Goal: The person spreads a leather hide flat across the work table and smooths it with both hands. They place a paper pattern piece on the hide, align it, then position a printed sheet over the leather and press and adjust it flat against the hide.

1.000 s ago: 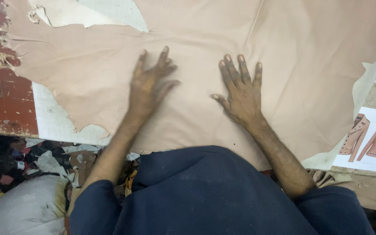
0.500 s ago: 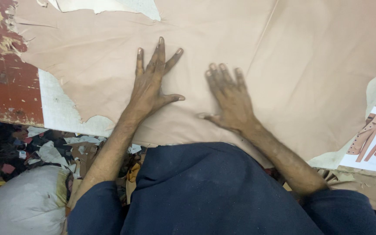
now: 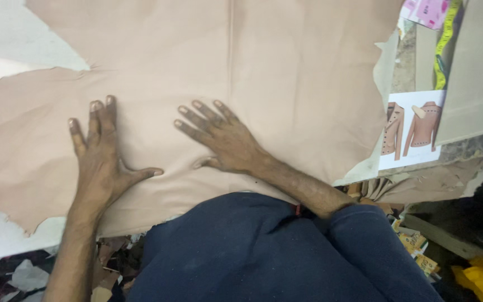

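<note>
Smoothing goes best with even pressure: left hand (image 3: 100, 159) and right hand (image 3: 225, 142) lie flat on the pink leather sheet (image 3: 264, 72), fingers spread. Both hands sit left of the jacket sketch (image 3: 412, 131)

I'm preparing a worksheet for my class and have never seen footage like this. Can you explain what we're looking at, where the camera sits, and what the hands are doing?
The camera sits on a person's head and looks down, so you see their own arms and dark blue top. Both hands lie flat, fingers spread, on a large sheet of pale pink leather covering the table: the left hand and the right hand. Neither holds anything. To the right lie a printed picture of jackets and a yellow measuring tape.
</note>
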A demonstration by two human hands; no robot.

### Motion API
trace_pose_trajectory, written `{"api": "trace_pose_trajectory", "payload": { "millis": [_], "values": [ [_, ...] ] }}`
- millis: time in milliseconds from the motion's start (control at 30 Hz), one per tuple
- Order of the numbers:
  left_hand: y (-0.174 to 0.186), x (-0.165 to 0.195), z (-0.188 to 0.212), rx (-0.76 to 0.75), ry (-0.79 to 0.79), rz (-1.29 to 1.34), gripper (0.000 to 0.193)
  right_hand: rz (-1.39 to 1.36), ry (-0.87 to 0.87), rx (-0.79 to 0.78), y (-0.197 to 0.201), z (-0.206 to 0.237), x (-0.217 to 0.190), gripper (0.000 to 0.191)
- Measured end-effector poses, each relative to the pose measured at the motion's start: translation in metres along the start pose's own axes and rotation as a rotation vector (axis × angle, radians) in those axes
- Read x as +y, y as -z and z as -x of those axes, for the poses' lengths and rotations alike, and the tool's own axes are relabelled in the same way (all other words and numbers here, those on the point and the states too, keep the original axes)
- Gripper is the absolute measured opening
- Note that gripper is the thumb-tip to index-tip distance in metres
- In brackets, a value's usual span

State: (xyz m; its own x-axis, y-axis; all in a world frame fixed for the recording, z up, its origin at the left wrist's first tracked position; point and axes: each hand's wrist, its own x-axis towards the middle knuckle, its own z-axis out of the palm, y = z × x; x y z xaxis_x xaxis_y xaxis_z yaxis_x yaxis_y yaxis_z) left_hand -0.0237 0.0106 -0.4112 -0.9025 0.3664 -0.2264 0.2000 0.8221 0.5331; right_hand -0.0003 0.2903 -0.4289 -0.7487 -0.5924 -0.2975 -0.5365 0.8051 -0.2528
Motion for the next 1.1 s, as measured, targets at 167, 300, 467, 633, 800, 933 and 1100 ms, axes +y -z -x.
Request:
{"api": "trace_pose_trajectory", "payload": {
  "millis": [167, 300, 467, 633, 800, 933, 1100],
  "values": [
    [-0.009, 0.0, -0.005, -0.044, 0.018, -0.029, 0.169, 0.057, -0.368, 0.145, 0.01, 0.047, 0.132, 0.085],
    [-0.013, 0.0, -0.008, -0.071, 0.009, -0.048, 0.172, 0.032, -0.631, 0.354, 0.028, 0.094, 0.237, 0.076],
    [-0.016, 0.001, -0.01, -0.101, 0.057, -0.061, 0.176, 0.016, -0.682, 0.475, 0.029, 0.124, 0.29, 0.065],
    [-0.018, 0.002, -0.012, -0.087, 0.06, -0.036, 0.176, -0.001, -0.672, 0.513, 0.025, 0.124, 0.296, 0.067],
    [-0.018, 0.002, -0.012, -0.072, 0.033, -0.06, 0.177, 0.001, -0.706, 0.556, 0.024, 0.123, 0.298, 0.073],
    [-0.018, 0.001, -0.012, -0.067, 0.025, -0.07, 0.176, -0.022, -0.799, 0.604, 0.021, 0.122, 0.299, 0.078],
    [-0.02, 0.002, -0.013, -0.054, 0.013, -0.074, 0.175, -0.027, -0.887, 0.644, 0.015, 0.121, 0.306, 0.08]
  ]
}}
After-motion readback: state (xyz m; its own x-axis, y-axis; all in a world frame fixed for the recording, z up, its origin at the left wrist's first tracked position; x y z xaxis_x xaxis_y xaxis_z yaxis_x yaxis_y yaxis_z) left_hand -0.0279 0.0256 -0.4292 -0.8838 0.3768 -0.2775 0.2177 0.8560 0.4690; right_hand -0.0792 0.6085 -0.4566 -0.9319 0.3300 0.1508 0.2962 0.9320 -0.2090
